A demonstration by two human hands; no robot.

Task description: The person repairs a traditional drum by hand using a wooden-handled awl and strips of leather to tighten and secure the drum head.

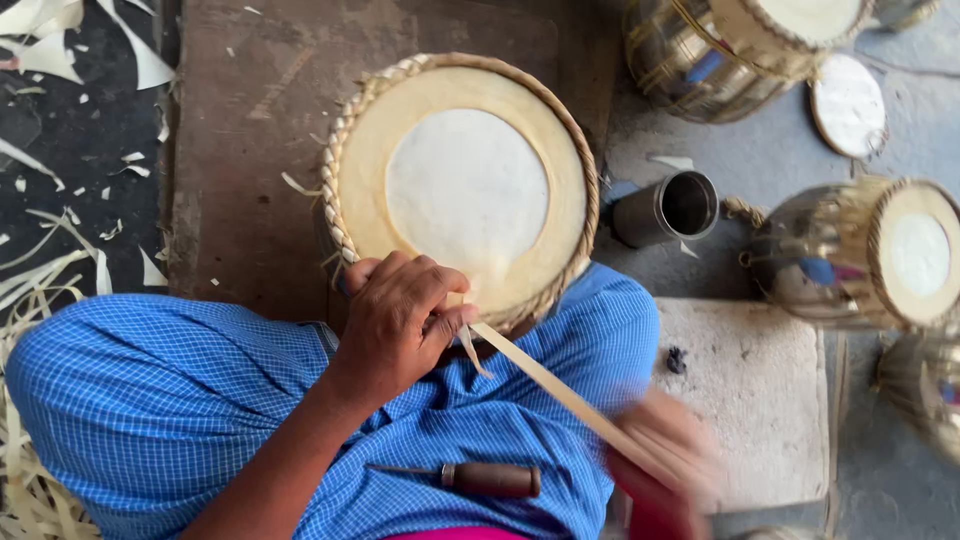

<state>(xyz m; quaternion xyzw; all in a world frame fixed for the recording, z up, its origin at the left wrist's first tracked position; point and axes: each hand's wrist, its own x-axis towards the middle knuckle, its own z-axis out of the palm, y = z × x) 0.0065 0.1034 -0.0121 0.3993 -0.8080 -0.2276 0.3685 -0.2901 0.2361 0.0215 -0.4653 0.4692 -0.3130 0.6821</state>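
Observation:
A round drum [462, 186] with a pale skin head and braided hide rim stands between my knees, which are covered in blue checked cloth [150, 390]. My left hand [400, 315] rests on the drum's near rim, pinching a long pale hide strap [560, 395] where it leaves the braid. The strap runs down to the right into my right hand [665, 455], which is blurred and closed around it. A wooden-handled tool [470, 478] lies on my lap.
A small metal cup [668, 208] lies beside the drum. Three metal-bodied drums [760, 40] [865, 255] [925, 385] and a loose round skin [848, 105] stand at right. A flat stone slab [755, 395] is by my knee. Hide scraps [60, 150] litter the left.

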